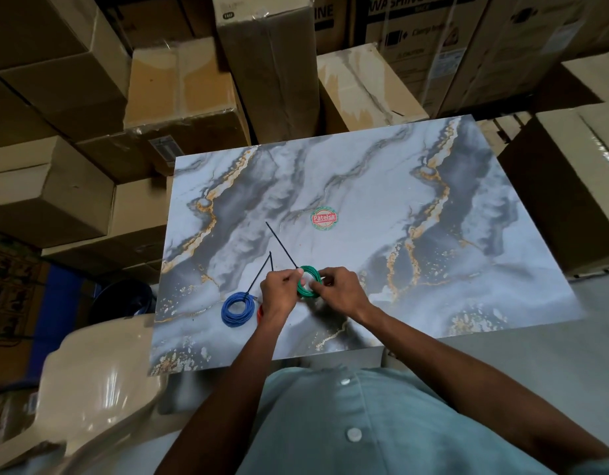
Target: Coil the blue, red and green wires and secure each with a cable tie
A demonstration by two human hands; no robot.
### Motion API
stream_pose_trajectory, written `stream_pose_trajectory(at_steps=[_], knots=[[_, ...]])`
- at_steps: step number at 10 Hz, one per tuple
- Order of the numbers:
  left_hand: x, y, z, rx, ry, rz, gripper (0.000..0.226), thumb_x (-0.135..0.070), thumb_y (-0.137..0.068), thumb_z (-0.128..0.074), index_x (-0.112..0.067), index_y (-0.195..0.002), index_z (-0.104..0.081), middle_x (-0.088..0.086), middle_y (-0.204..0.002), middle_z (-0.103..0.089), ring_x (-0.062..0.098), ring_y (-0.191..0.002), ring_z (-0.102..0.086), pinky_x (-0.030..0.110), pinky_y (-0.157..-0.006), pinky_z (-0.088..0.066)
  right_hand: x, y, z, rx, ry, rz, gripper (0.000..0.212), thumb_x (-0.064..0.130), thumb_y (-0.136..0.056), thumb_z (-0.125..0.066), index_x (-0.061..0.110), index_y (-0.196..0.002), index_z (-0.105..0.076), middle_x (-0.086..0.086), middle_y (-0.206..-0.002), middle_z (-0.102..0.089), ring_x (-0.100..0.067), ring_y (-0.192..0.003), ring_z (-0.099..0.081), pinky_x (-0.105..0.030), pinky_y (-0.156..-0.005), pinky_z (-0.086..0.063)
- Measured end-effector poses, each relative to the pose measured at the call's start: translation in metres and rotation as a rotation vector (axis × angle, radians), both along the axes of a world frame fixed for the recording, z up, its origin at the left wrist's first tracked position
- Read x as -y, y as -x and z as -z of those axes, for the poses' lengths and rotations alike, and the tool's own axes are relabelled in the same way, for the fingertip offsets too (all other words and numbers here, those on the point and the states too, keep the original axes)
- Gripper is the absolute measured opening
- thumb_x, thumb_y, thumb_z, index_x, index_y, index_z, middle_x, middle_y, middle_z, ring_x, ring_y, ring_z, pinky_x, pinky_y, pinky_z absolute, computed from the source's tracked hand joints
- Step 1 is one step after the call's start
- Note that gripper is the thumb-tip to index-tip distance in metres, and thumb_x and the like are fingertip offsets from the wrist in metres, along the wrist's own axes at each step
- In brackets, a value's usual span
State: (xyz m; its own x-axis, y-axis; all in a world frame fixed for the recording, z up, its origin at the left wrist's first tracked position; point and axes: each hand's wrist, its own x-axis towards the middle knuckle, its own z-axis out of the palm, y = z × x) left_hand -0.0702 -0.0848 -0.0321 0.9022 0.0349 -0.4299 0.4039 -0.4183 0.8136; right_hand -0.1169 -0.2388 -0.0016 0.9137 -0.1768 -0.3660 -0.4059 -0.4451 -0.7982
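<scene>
Blue coil (236, 309) tied, lying on bench (382, 186) | red coil (260, 313) mostly hidden | my left hand (279, 296) pinches cable tie (282, 246), right hand (337, 292) grips green coil (309, 282) | risk: loose grip, loops may spring open.

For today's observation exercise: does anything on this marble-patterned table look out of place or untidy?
Little stands out. The blue coil and green coil look neatly wound; long untrimmed cable tie tails stick out from them.

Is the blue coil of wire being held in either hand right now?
No, the blue coil lies on the table, while both hands hold the green coil.
</scene>
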Motion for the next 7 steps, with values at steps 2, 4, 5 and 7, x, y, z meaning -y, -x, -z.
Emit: stream_pose_trajectory(at_steps=[2, 4, 5, 7], knots=[[0.003, 0.020, -0.046, 0.131, -0.391, 0.278, 0.036, -0.024, -0.097, -0.053, -0.012, -0.064, -0.050, 0.007, -0.061, -0.051, 0.035, -0.065, -0.057, 0.035, -0.055, -0.036, -0.009, 0.008, 0.011, -0.106, 0.148, 0.001, 0.039, 0.036, -0.092, -0.075, 0.014, -0.062, -0.064, 0.002, -0.049, -0.054, -0.010, -0.047, -0.049, -0.026, -0.051, -0.037], [-0.002, 0.022, -0.061, 0.295, -0.537, 0.336, 0.024, -0.010, -0.093, -0.054, -0.008, -0.104, -0.075, 0.015, -0.102, -0.073, 0.029, -0.087, -0.068, 0.039, -0.075, -0.057, -0.021, 0.014, 0.009, -0.061, 0.193, 0.024, 0.039, 0.039, -0.089, -0.078, 0.005, -0.107, -0.075, -0.012, -0.097, -0.077, -0.025, -0.085, -0.071, -0.030, -0.076, -0.054], [-0.008, 0.022, -0.060, 0.304, -0.508, 0.310, 0.029, -0.011, -0.093, -0.054, -0.010, -0.113, -0.074, 0.012, -0.108, -0.074, 0.027, -0.096, -0.069, 0.038, -0.087, -0.057, -0.020, 0.015, 0.008, -0.008, 0.305, -0.027, 0.044, 0.047, -0.092, -0.072, 0.007, -0.113, -0.073, -0.014, -0.103, -0.076, -0.027, -0.090, -0.070, -0.025, -0.071, -0.044], [-0.017, 0.020, -0.057, 0.295, -0.461, 0.281, 0.025, -0.013, -0.094, -0.055, -0.009, -0.109, -0.075, 0.011, -0.105, -0.075, 0.027, -0.093, -0.069, 0.035, -0.084, -0.057, -0.015, 0.008, 0.003, -0.043, 0.449, -0.069, 0.051, 0.048, -0.106, -0.043, 0.007, -0.100, -0.074, -0.017, -0.090, -0.075, -0.036, -0.086, -0.071, -0.036, -0.074, -0.054]])
